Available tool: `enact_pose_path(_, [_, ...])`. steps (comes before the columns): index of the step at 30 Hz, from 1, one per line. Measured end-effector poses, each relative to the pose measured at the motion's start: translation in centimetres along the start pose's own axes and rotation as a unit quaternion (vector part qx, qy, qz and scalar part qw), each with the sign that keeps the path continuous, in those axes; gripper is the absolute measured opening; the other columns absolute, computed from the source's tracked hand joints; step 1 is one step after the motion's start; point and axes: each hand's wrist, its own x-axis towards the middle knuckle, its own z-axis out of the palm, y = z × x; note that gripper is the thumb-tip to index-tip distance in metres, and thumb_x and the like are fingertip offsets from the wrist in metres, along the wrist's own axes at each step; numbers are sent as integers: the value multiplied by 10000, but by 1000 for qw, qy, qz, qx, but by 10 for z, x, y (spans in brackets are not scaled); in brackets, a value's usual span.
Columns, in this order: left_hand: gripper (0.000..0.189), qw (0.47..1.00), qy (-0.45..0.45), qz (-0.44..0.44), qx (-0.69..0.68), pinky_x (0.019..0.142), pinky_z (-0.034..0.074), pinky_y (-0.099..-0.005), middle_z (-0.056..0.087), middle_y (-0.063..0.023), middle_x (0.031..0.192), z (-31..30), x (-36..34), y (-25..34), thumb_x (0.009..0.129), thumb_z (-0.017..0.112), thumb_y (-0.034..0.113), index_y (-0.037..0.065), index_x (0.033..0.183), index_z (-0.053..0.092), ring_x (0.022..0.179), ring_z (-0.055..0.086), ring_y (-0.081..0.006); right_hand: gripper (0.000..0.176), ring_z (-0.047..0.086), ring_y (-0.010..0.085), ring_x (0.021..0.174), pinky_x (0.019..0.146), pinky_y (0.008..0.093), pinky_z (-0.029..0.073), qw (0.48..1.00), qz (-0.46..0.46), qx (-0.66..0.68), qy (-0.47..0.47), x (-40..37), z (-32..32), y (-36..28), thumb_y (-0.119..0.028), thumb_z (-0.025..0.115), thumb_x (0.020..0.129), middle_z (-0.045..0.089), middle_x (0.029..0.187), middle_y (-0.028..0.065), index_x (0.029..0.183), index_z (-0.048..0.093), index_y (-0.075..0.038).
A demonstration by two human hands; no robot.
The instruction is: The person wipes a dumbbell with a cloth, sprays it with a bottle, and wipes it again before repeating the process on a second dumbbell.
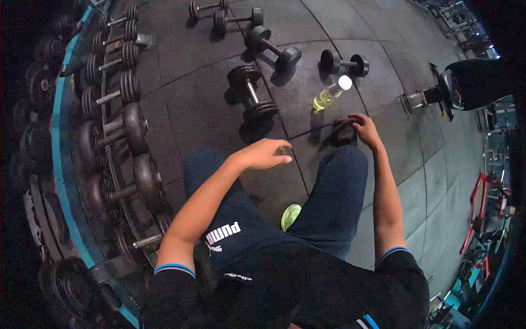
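My left hand point(267, 154) hovers over the black floor between my knees, thumb and fingers curved apart with nothing between them. Ahead of it lies a black dumbbell point(252, 92) with a shiny metal handle. My right hand point(365, 130) reaches past my right knee, its fingers spread and bent above a dark patch on the floor. Just beyond those fingers stands a clear bottle point(325, 100) with a white cap and yellowish liquid. Farther ahead a smaller dumbbell point(344, 63) rests on the mat.
More dumbbells point(274, 48) lie ahead on the rubber floor point(192, 98). Along the left runs a rack of dumbbells point(118, 131) with a blue edge. A black padded bench point(478, 83) stands at the right, with red-framed equipment point(475, 211) farther down that side.
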Motion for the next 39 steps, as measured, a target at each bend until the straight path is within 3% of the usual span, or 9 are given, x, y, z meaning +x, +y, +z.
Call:
enact_pose_path(3, [562,998,11,32,-54,971,508,-419,689,-188,1190,8,23,-22,945,678,388,37,1362,543,1119,660,-300,388,661,218,1104,977,326,485,991,4,-29,-133,17,21,-71,59,574,858,711,1166,132,1243,618,39])
enact_pose_path(9, [532,941,331,62,-33,965,503,-431,688,-195,1180,11,55,-40,948,667,307,55,1384,495,1116,661,-332,449,651,259,1134,979,365,494,961,-57,-120,-243,44,48,-206,31,585,823,700,1188,153,1272,597,21])
enact_pose_path(14, [514,957,269,56,-94,941,482,-477,659,-256,1170,-16,59,-56,949,634,314,115,1379,436,1128,617,-438,276,680,346,1071,896,420,527,923,-102,-276,-249,59,55,-278,-69,600,879,706,1109,211,1132,611,40])
enact_pose_path(15, [496,949,291,41,-113,942,483,-475,660,-250,1169,-17,57,-53,953,627,319,113,1367,447,1126,619,-434,334,681,416,1031,846,444,535,928,-124,-299,-186,55,62,-293,-237,651,935,699,1066,248,1104,593,45])
enact_pose_path(21, [513,925,243,110,-269,939,484,-446,631,-232,1220,-24,47,-40,940,639,365,-2,1272,503,1113,624,-398,657,665,394,1047,847,449,519,944,-87,-275,-162,98,100,-246,-517,711,899,670,1109,269,1216,528,28])
enact_pose_path(24, [427,966,248,35,-58,940,486,-445,622,-228,1225,-31,30,-20,929,647,315,-6,1202,578,1114,615,-398,736,663,343,1053,836,422,519,951,-56,-245,-180,95,119,-254,-539,773,837,672,1107,244,1244,528,23])
enact_pose_path(25, [312,934,330,132,-27,905,498,-470,648,-245,1126,-22,42,-38,927,626,236,-9,1120,622,1063,620,-438,782,656,308,1044,827,401,518,953,-16,-218,-208,100,123,-244,-548,809,797,672,1093,227,1273,531,7])
enact_pose_path(33, [244,926,372,17,-58,782,497,-517,667,-274,945,-22,62,-80,1001,525,225,1,1078,583,948,634,-478,645,680,264,978,784,395,534,879,-18,-273,-391,114,98,-195,-280,886,696,708,1037,195,1222,605,-35])
enact_pose_path(39, [405,979,109,-22,172,759,532,-536,692,-238,939,-28,48,-64,890,665,203,13,1215,515,848,675,-452,487,710,266,944,796,393,555,899,-10,-294,-323,120,89,-147,-222,833,722,732,1057,159,1147,658,-61])
